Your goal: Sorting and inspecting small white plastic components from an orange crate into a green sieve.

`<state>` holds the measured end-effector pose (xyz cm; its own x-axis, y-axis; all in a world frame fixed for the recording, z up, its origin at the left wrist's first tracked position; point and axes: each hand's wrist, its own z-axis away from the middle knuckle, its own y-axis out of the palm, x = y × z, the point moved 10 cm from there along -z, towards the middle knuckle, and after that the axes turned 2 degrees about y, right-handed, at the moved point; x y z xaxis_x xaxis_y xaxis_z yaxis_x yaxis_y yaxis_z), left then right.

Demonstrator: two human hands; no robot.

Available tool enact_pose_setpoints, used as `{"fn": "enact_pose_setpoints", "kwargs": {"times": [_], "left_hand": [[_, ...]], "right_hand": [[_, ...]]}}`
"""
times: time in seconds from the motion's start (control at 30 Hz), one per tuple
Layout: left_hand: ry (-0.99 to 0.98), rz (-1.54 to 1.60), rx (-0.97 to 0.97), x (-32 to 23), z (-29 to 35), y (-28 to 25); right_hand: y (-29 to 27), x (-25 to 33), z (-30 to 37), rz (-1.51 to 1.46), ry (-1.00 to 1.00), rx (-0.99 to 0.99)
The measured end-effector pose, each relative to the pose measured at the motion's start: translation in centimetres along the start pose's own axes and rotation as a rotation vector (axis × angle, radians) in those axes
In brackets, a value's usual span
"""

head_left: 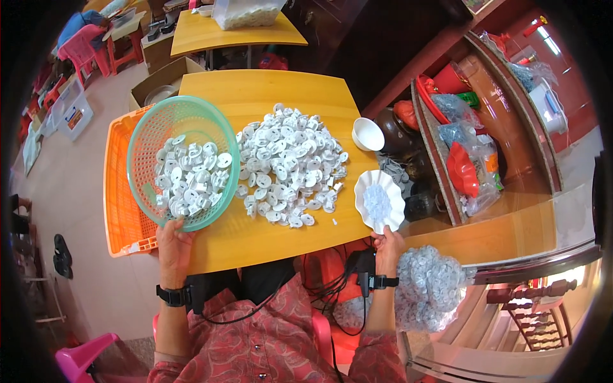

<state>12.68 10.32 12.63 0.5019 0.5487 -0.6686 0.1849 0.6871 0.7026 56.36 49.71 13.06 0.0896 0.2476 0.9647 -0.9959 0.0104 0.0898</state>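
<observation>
My left hand (pixel 174 246) is closed on the near rim of a round green plastic colander (pixel 138 131). Inside the colander lie several white plastic parts (pixel 191 175), round-faced with small slots. With my right hand (pixel 388 246) I grip the near edge of a white wavy-rimmed bowl (pixel 397 207) at the table's right side. Small pale, clear-looking pieces (pixel 377 201) fill its middle, too fine to name. Between my hands a big heap of the same white plastic parts (pixel 290 159) covers the middle of the yellow table (pixel 217 249).
An orange crate (pixel 116 191) stands under the colander at left. A plain white bowl (pixel 368 134) sits at the table's right edge. Rightward are shelves (pixel 440 163) with bagged goods; below them, a bulging clear bag (pixel 431 287). Another yellow table (pixel 236 35) stands beyond. Cables (pixel 329 287) hang near my lap.
</observation>
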Motion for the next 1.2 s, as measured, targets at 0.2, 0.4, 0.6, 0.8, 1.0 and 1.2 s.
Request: {"fn": "enact_pose_setpoints", "kwargs": {"times": [0.2,0.4,0.6,0.8,1.0,1.2], "left_hand": [[-0.001,0.01,0.01,-0.5,0.2,0.4],[0.064,0.041,0.055,-0.8,0.3,1.2],[0.052,0.04,0.006,-0.6,0.5,2.0],[0.086,-0.05,-0.008,0.1,0.7,2.0],[0.01,-0.164,-0.016,-0.7,2.8,2.3],[-0.034,-0.141,-0.01,-1.0,3.9,1.6]], "right_hand": [[0.8,0.0,1.9,0.165,0.016,0.071],[1.2,0.2,3.8,0.244,0.063,0.119],[-1.9,0.0,4.8,0.269,-0.001,0.064],[2.5,4.3,10.3,0.407,-0.247,0.158],[10.7,5.9,16.9,0.579,-0.264,0.403],[17.6,3.7,22.3,0.811,-0.296,0.753]]}}
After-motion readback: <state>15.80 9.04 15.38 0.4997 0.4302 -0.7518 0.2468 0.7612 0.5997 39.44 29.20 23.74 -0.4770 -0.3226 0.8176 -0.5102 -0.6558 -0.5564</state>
